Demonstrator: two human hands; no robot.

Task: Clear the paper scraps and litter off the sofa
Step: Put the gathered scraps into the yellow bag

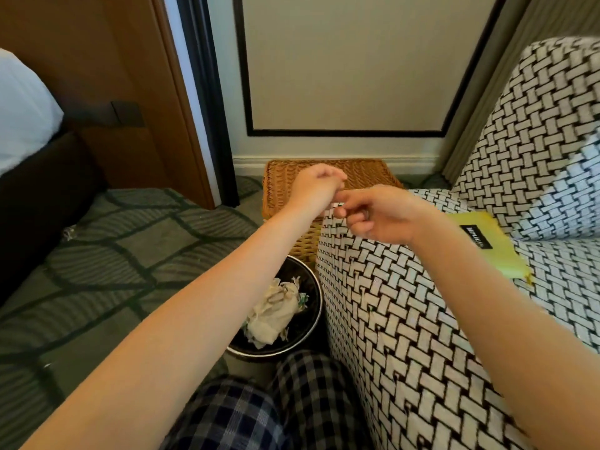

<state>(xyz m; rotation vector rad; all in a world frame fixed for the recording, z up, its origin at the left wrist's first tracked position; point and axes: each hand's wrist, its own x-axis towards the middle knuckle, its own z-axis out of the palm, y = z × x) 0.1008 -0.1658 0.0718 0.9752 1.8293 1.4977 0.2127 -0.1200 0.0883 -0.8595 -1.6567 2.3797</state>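
Both hands, left hand [316, 185] and right hand [376, 214], are being held curled together above the sofa [406, 319] arm; whether any scrap is being pinched cannot be told. Crumpled paper [272, 315], judged light and soft, is lying in the bin [311, 287].

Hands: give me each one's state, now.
Left hand: closed in a loose fist above the woven wicker basket; contents cannot be told.
Right hand: fingers curled, pinching toward the left; nothing visible in it.

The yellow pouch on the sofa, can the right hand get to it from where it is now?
Probably yes. The yellow pouch lies uncovered on the sofa seat, just beside the right hand, with nothing between them. The hand's fingers are curled near the left hand, so it must open first.
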